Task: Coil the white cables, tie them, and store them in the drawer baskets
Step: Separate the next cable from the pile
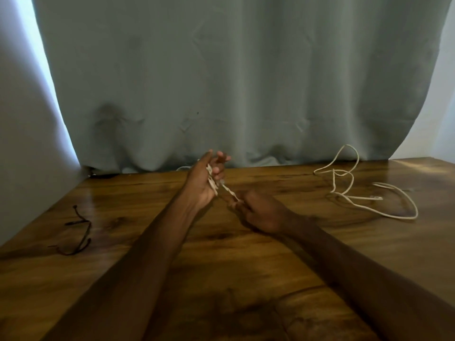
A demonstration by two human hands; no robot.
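My left hand (205, 179) is raised over the middle of the wooden table (283, 254), palm turned right, with white cable (213, 182) wound across its palm and fingers. A short stretch of that cable runs down and right to my right hand (256, 210), which pinches its end just above the tabletop. A second white cable (364, 193) lies loose in open loops on the table at the right, one loop leaning against the curtain. No drawer or basket is in view.
A grey-green curtain (234, 82) hangs along the table's far edge. A dark short cord (78, 232) lies curled on the table at the left. A bit of white cable (183, 167) shows at the curtain's foot behind my left hand.
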